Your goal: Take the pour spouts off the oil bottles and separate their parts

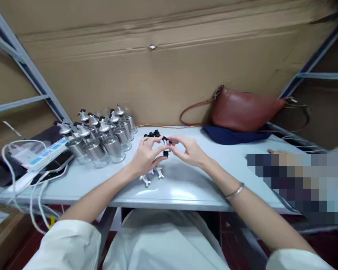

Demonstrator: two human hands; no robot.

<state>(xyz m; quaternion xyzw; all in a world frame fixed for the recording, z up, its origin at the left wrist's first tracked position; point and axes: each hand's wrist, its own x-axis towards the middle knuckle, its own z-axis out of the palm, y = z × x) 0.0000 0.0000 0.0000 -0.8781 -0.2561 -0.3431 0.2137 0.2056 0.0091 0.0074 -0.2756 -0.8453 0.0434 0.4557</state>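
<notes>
Between my two hands is a small bottle pourer spout (166,143), silver with a black flip cap on top and a black ribbed stopper below. My left hand (146,153) pinches it from the left, fingers closed around its side. From the right, the thumb and fingertips of my right hand (188,150) grip it near the black cap. Just behind my left fingers lies a small pile of black parts (152,134), partly hidden. Several loose silver spout pieces (145,180) rest on the table in front of my left hand.
Several glass bottles (95,152) with metal bands and pourer tops stand at left. Beyond them are a power strip (49,153) and white cables (14,180). A brown handbag (245,110) sits on a dark blue cap (225,135) at back right. A blurred-out area covers the right side.
</notes>
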